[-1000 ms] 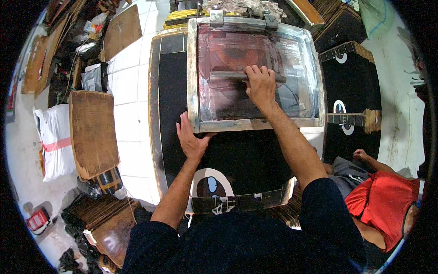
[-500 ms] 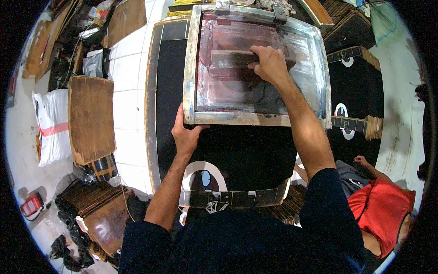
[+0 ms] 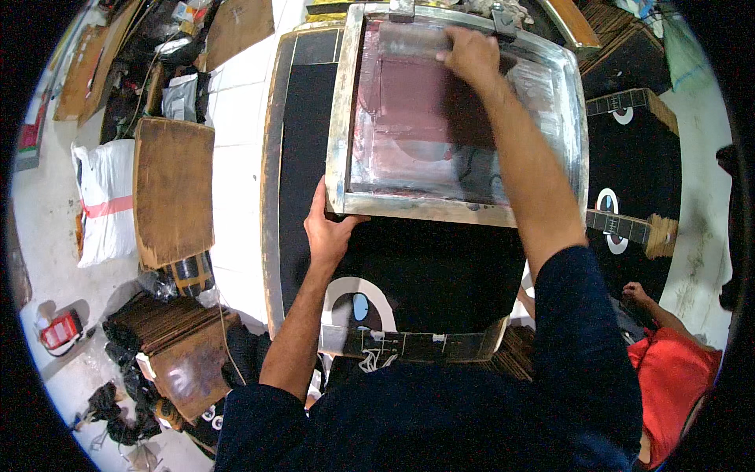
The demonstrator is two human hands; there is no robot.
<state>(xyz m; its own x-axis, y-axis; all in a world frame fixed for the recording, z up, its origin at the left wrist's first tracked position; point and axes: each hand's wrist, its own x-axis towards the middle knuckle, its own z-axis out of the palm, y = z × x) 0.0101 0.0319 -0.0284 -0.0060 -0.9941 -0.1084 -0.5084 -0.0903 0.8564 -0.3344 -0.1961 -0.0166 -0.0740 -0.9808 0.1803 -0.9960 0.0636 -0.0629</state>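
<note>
A screen-printing frame point(image 3: 425, 206), its mesh smeared reddish and grey, lies over a black sheet point(image 3: 440, 267) on a board. My left hand point(image 3: 326, 232) grips the frame's near left corner, index finger along the side and thumb under the near edge. At the far part of the mesh my right hand point(image 3: 474, 59) is closed on a squeegee point(image 3: 413, 41), which is blurred by motion. The reddish ink point(image 3: 429, 94) spreads across the mesh on the near side of it. A white, dark and blue eye print point(image 3: 359, 307) shows on the black sheet near me.
Metal hinge clamps point(image 3: 503, 22) hold the frame's far edge. More black sheets with eye prints point(image 3: 607, 203) lie to the right. A person in red point(image 3: 680, 385) is at lower right. Left stand a brown board point(image 3: 173, 193), a white sack point(image 3: 106, 204) and stacked panels point(image 3: 185, 354).
My right hand has pushed the squeegee away from me, from mid-mesh to the far end. My left hand keeps its hold on the frame corner. The whole view has shifted slightly.
</note>
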